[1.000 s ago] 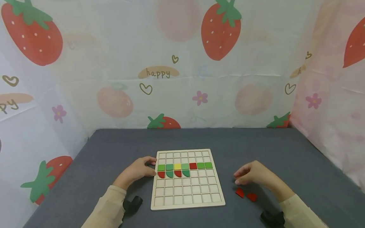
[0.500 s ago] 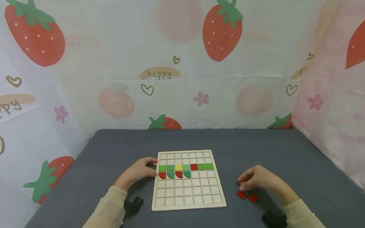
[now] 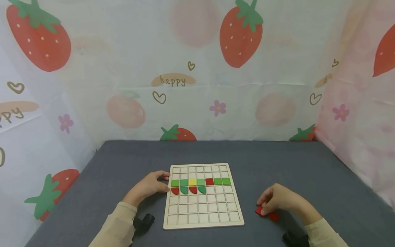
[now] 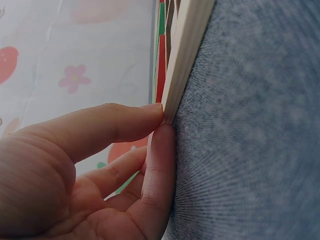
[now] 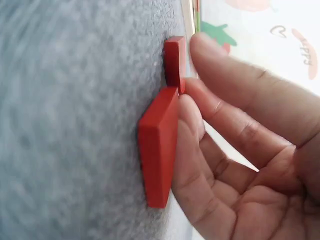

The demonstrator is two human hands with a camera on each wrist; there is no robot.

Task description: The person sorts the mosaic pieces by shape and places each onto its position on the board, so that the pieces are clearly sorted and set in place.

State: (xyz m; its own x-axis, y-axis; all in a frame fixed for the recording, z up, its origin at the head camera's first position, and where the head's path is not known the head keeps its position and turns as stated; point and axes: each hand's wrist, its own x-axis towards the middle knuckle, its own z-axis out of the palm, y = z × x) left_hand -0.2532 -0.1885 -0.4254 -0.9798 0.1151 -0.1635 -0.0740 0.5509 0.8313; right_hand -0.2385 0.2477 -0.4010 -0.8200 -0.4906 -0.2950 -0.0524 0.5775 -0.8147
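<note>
A pale wooden grid board [image 3: 203,218] lies flat on the table in the head view. My left hand [image 3: 149,185] pinches its left edge between thumb and finger; the left wrist view shows the fingertips on the board's rim [image 4: 182,60]. Over at the right, my right hand [image 3: 282,198] is lowered onto two small red quarter-round pieces, the left one [image 3: 259,210] partly covered by the thumb and the right one [image 3: 274,216] beside it. In the right wrist view fingers touch the near red piece [image 5: 159,145], while the thumb stays apart from the far piece [image 5: 173,62].
Across the board runs a row of coloured square tiles, with a yellow tile [image 3: 192,182] among green and red ones. Below it sit several quarter-round pieces, such as a green one [image 3: 202,189]. A strawberry-print curtain [image 3: 197,113] stands behind the dark table [image 3: 129,154].
My right hand has come down and toward me onto the red pieces, its thumb now over the left one. The left hand still holds the board's edge.
</note>
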